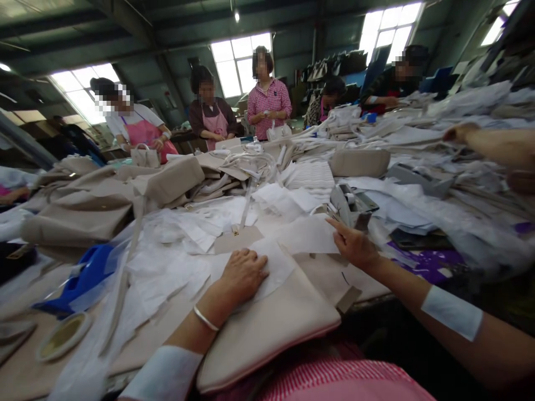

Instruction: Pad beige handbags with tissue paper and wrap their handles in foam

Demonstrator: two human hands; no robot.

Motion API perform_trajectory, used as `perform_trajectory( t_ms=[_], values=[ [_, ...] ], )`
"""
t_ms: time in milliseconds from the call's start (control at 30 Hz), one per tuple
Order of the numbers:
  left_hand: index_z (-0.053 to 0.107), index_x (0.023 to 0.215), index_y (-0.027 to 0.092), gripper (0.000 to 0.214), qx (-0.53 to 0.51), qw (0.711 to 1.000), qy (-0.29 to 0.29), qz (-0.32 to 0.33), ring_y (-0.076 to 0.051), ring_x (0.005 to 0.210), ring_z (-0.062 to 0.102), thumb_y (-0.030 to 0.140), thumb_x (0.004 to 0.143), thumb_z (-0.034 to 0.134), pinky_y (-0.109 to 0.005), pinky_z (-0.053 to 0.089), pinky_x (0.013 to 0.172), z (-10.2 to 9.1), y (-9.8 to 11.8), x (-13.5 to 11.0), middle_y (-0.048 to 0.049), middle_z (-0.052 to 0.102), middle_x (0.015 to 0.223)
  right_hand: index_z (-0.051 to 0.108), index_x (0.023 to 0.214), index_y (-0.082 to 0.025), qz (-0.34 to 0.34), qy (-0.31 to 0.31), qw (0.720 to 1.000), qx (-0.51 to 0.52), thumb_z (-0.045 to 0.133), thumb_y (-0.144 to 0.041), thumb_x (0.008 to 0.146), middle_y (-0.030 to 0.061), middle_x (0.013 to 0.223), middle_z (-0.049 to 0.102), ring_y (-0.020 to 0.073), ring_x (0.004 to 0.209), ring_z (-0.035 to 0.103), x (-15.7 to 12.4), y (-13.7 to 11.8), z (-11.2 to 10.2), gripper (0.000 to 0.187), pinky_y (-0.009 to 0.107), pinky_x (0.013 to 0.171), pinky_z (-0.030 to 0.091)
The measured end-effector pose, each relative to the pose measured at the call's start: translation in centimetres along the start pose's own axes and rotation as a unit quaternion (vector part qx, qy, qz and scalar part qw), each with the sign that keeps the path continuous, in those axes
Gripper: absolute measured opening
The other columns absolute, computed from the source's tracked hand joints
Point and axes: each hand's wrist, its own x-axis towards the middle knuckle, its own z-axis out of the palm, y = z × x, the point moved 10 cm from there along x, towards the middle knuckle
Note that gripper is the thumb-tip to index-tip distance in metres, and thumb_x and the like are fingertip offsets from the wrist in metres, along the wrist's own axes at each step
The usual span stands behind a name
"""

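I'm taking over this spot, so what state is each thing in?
Left hand: palm down, on paper
Right hand: index finger extended
Paper: spread over the near bag
Near bag: lying flat, partly covered
White roll: lying flat
Lamp: lit

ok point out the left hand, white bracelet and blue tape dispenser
Left hand [243, 275], head view, back of hand
White bracelet [204, 319], head view, its band
Blue tape dispenser [67, 292], head view, its body
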Motion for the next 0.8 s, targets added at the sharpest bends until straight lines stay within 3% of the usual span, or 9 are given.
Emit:
perform_trajectory(
  t_ms=[100, 167, 267, 333, 400, 567, 667, 733, 800],
  values=[
    [0.037, 0.149, 0.021, 0.059, -0.041, 0.998, -0.029, 0.027, -0.028, 0.139, 0.039, 0.049, 0.098, 0.033, -0.043, 0.032, 0.114, 1.1, -0.3, 0.5, -0.0157, 0.038, 0.154, 0.06, 0.134, -0.017, 0.02, 0.028, 0.996, 0.082, 0.045, -0.022, 0.089, 0.013, 0.116, 0.071, 0.0243, 0.091, 0.07, -0.8, 0.8, 0.0, 0.047, 0.037, 0.082, 0.055],
    [0.026, 0.154, 0.022, 0.064, -0.068, 0.996, -0.053, 0.012, -0.027, 0.145, 0.031, 0.053, 0.098, 0.028, -0.042, 0.028, 0.117, 2.2, -0.9, 0.8, -0.014, 0.027, 0.16, 0.066, 0.126, -0.017, 0.079, 0.044, 0.985, 0.149, 0.048, -0.027, 0.088, 0.0096, 0.098, 0.076, 0.0206, 0.073, 0.069, -1.2, 2.3, 0.1, 0.044, 0.032, 0.068, 0.056],
    [0.023, 0.155, 0.025, 0.066, -0.082, 0.994, -0.065, -0.008, -0.027, 0.148, 0.025, 0.057, 0.097, 0.025, -0.047, 0.026, 0.118, 3.1, -1.6, 1.4, -0.0122, 0.024, 0.162, 0.075, 0.11, -0.013, 0.205, 0.046, 0.952, 0.223, 0.052, -0.032, 0.083, 0.0042, 0.065, 0.07, 0.0148, 0.049, 0.058, -2.2, 5.4, 0.7, 0.04, 0.025, 0.047, 0.047],
    [0.023, 0.155, 0.025, 0.066, -0.085, 0.994, -0.068, -0.015, -0.027, 0.148, 0.023, 0.058, 0.097, 0.022, -0.048, 0.025, 0.118, 3.5, -1.8, 1.9, -0.0121, 0.023, 0.162, 0.077, 0.101, -0.012, 0.255, 0.064, 0.935, 0.24, 0.053, -0.031, 0.08, 0.0046, 0.064, 0.069, 0.0135, 0.048, 0.056, -3.0, 7.1, 0.5, 0.037, 0.024, 0.046, 0.045],
    [0.024, 0.154, 0.024, 0.066, -0.08, 0.994, -0.065, -0.02, -0.028, 0.148, 0.023, 0.058, 0.098, 0.021, -0.05, 0.025, 0.118, 3.9, -2.0, 2.3, -0.012, 0.023, 0.161, 0.076, 0.1, -0.011, 0.262, 0.097, 0.932, 0.232, 0.053, -0.03, 0.079, 0.0073, 0.077, 0.073, 0.0149, 0.058, 0.062, -3.5, 8.2, -0.4, 0.036, 0.025, 0.053, 0.05],
    [0.027, 0.153, 0.022, 0.066, -0.044, 0.998, -0.029, -0.021, -0.029, 0.147, 0.027, 0.056, 0.097, 0.024, -0.053, 0.03, 0.117, 5.0, -3.4, 3.5, -0.0109, 0.028, 0.16, 0.068, 0.117, -0.009, 0.233, 0.148, 0.95, 0.146, 0.063, -0.036, 0.076, 0.0114, 0.096, 0.071, 0.0208, 0.077, 0.064, -4.5, 10.5, -3.7, 0.049, 0.033, 0.071, 0.055],
    [0.031, 0.152, 0.02, 0.065, -0.03, 0.999, -0.004, -0.009, -0.028, 0.145, 0.031, 0.054, 0.096, 0.027, -0.05, 0.031, 0.117, 5.7, -4.1, 3.9, -0.0096, 0.031, 0.158, 0.057, 0.13, -0.006, 0.174, 0.1, 0.979, -0.042, 0.065, -0.031, 0.079, 0.0178, 0.116, 0.064, 0.0269, 0.097, 0.061, -4.3, 11.3, -5.3, 0.057, 0.038, 0.085, 0.052],
    [0.033, 0.151, 0.019, 0.065, -0.023, 1.0, 0.01, -0.004, -0.027, 0.144, 0.033, 0.053, 0.095, 0.028, -0.049, 0.032, 0.117, 6.1, -4.6, 4.0, -0.0093, 0.033, 0.157, 0.058, 0.126, -0.008, 0.151, 0.047, 0.975, -0.156, 0.059, -0.02, 0.082, 0.0184, 0.116, 0.063, 0.0285, 0.105, 0.059, -4.3, 12.5, -5.8, 0.045, 0.038, 0.091, 0.05],
    [0.035, 0.15, 0.019, 0.065, -0.018, 1.0, 0.024, 0.002, -0.027, 0.143, 0.034, 0.053, 0.095, 0.028, -0.049, 0.033, 0.116, 6.3, -5.0, 4.1, -0.0092, 0.034, 0.156, 0.066, 0.107, -0.011, 0.159, 0.017, 0.967, -0.2, 0.055, -0.013, 0.083, 0.0169, 0.104, 0.065, 0.0285, 0.1, 0.061, -4.6, 14.5, -6.8, 0.026, 0.037, 0.089, 0.049]
  ],
)
